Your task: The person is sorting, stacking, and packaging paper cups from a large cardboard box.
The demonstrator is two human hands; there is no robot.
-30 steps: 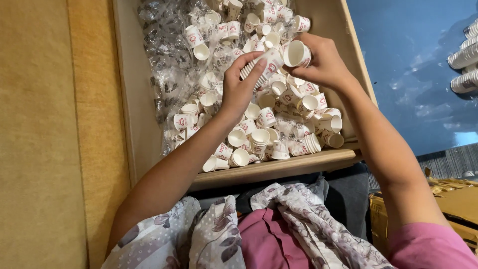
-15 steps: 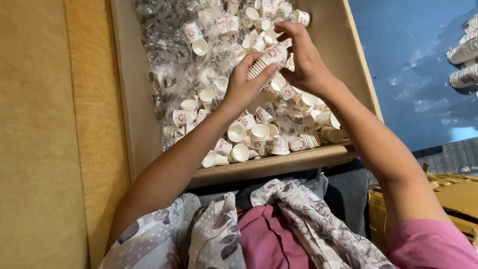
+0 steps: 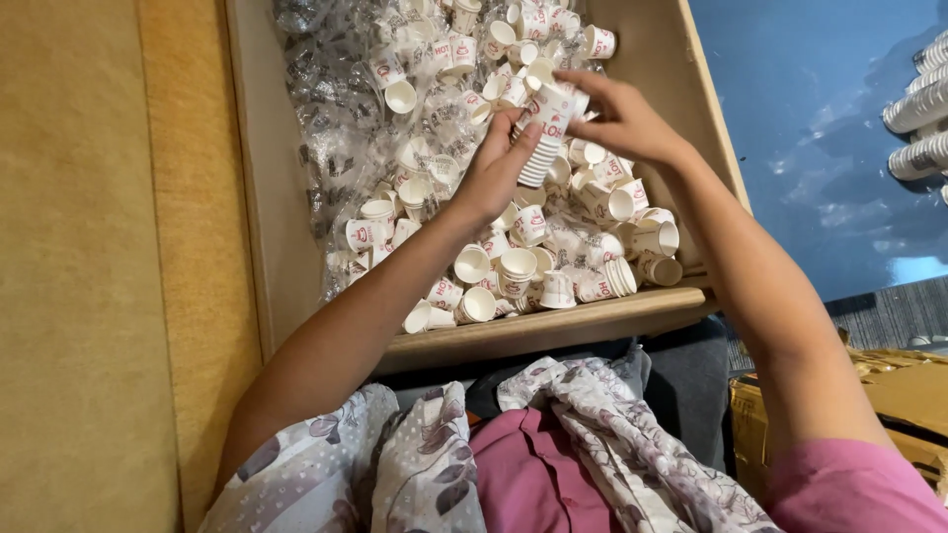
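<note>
Cup stack [image 3: 546, 133] — tilted, rims lower-left — between both hands.

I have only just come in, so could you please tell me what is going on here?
A person is bent over a wooden box full of loose small paper cups and crumpled clear plastic wrap. Both hands meet over the pile on one nested stack of cups: the left hand grips its lower end, and the right hand holds its top. More stacked cups lie off to the right on a blue sheet.
</note>
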